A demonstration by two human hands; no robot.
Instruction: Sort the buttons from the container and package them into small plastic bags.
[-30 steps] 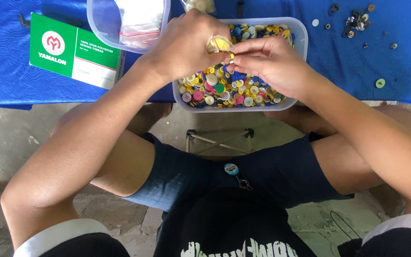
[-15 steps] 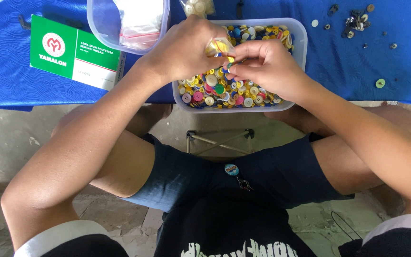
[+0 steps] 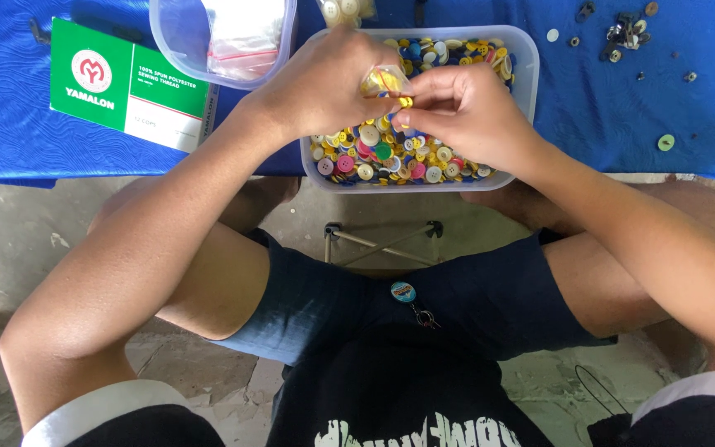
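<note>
Head view looks down past my knees to a blue cloth (image 3: 10,132) that fills the top of the frame; its far edge is cut off. At upper left lies a green and white box (image 3: 130,87), flat, one corner tucked under a clear empty tub (image 3: 177,33) whose top runs out of the picture; a small plastic bag sits inside that tub. At upper middle stands a clear tub of buttons (image 3: 525,79), at the cloth's near edge, full of yellow, white, pink, blue and green ones. My two hands cover much of its middle.

My left hand (image 3: 320,83) is curled shut around a little clear bag (image 3: 381,81) holding yellow buttons; most of the bag is hidden in my fist. My right hand (image 3: 469,112) pinches a small yellow button (image 3: 405,102) between thumb and finger, right at the bag's mouth; I cannot tell whether it touches the bag.

At upper right, loose buttons (image 3: 622,33) lie scattered, too small to sort out, and one green button (image 3: 665,142) rests apart, lower down.
</note>
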